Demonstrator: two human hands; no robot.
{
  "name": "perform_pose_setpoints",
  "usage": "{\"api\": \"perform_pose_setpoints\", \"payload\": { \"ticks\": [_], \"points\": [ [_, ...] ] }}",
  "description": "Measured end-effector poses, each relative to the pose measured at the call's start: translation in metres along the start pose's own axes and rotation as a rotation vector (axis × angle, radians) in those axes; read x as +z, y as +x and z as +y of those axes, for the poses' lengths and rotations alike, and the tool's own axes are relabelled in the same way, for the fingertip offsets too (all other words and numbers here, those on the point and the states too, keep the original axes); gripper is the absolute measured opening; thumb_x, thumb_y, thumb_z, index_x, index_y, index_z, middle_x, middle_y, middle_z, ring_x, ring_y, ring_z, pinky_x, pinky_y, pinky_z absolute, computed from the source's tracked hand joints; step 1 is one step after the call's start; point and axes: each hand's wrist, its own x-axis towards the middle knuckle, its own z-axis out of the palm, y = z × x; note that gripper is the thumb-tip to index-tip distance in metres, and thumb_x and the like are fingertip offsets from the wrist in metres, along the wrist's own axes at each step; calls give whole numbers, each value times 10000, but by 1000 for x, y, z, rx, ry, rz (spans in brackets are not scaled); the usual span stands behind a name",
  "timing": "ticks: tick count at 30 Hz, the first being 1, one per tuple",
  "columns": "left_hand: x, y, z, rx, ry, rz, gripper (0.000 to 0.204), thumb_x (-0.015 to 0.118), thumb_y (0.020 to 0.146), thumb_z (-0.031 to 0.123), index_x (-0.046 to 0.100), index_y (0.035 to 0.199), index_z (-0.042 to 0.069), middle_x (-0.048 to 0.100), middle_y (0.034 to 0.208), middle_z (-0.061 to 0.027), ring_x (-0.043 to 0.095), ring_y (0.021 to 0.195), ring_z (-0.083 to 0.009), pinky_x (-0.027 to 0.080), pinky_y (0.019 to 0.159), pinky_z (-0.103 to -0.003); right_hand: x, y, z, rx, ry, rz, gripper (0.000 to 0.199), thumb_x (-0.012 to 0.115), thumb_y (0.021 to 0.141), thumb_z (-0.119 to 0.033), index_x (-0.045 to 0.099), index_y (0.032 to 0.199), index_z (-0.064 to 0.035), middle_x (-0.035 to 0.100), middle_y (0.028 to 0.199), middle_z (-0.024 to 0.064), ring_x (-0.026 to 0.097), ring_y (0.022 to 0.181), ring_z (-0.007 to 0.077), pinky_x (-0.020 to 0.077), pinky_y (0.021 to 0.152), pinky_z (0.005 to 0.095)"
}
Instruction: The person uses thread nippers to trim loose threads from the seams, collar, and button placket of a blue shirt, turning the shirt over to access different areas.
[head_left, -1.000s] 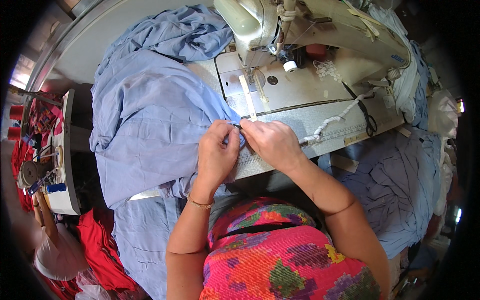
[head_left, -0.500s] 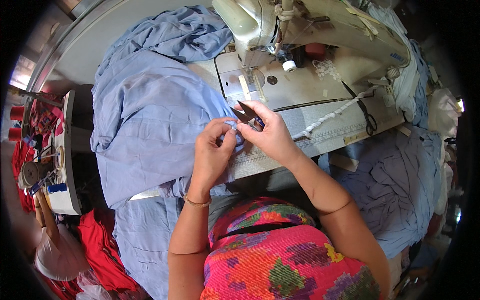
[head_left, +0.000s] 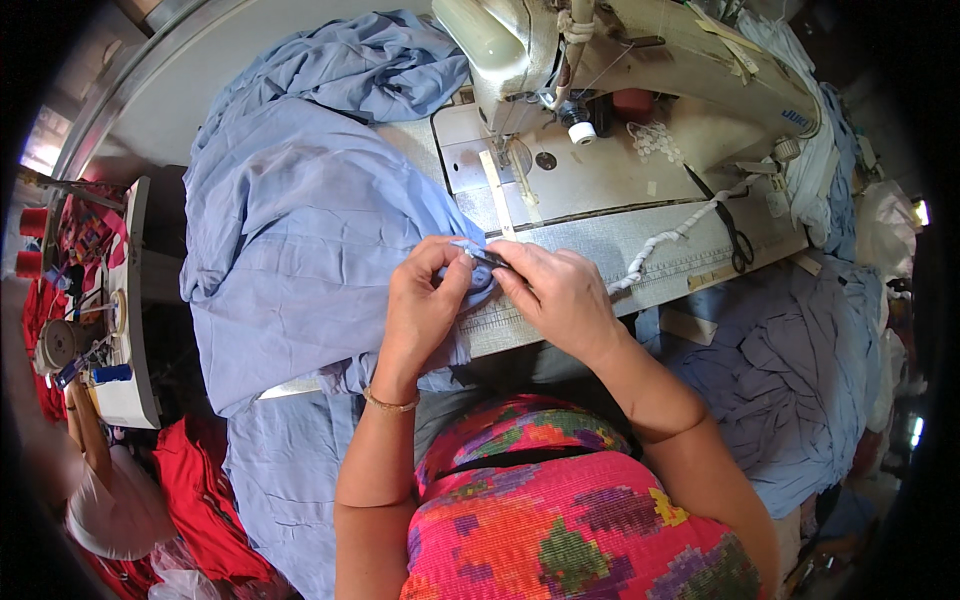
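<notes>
Light blue fabric (head_left: pixel 310 220) lies heaped over the left side of the sewing table and hangs down its front. My left hand (head_left: pixel 425 300) pinches a small gathered bit of it between thumb and fingers at the table's front edge. Dark thread snips (head_left: pixel 487 259) are in my right hand (head_left: pixel 565 300), mostly hidden by the fingers. Their tips meet the pinched cloth beside my left thumb. Whether the blades are cutting anything is too small to tell.
A sewing machine (head_left: pixel 680 85) stands behind my hands. Black-handled scissors (head_left: pixel 738 240), a twisted white cloth strip (head_left: pixel 665 238) and small white pieces (head_left: pixel 655 142) lie on its bed. More blue cloth (head_left: pixel 770 370) is piled at right. Another person (head_left: pixel 115 500) works at far left.
My right hand has turned over, bringing the snips down from pointing up and away to the cloth in my left fingers. My left hand keeps its pinch nearly in place.
</notes>
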Motion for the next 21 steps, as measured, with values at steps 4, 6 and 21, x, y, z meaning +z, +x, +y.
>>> {"api": "perform_pose_setpoints", "payload": {
  "ticks": [4, 6, 21],
  "points": [
    [1, 0, 0, -26, 8, 2, 125, 595, 834, 57, 628, 856, -61, 627, 932, -90, 544, 778, -120, 437, 697, -245, 2, -5, -2, -42, -143, 41, 250, 598, 838, -187, 574, 1068, -92, 607, 779, 89, 589, 631, 282, 474, 597, 378],
    [1, 0, 1, -39, 5, 1, 128, 595, 837, 59, 627, 863, -62, 625, 936, -90, 543, 778, -119, 437, 697, -245, 1, -3, -3, -34, -146, 44, 249, 598, 838, -185, 574, 1067, -91, 601, 769, 84, 587, 622, 274, 472, 593, 372],
    [1, 0, 0, 46, 74, 1, 125, 597, 835, 55, 614, 851, -69, 621, 930, -110, 568, 811, -153, 445, 732, -257, 5, -4, -3, -35, -203, 46, 231, 588, 848, -183, 577, 1060, -90, 592, 766, 71, 585, 622, 257, 466, 596, 361]
  ]
}}
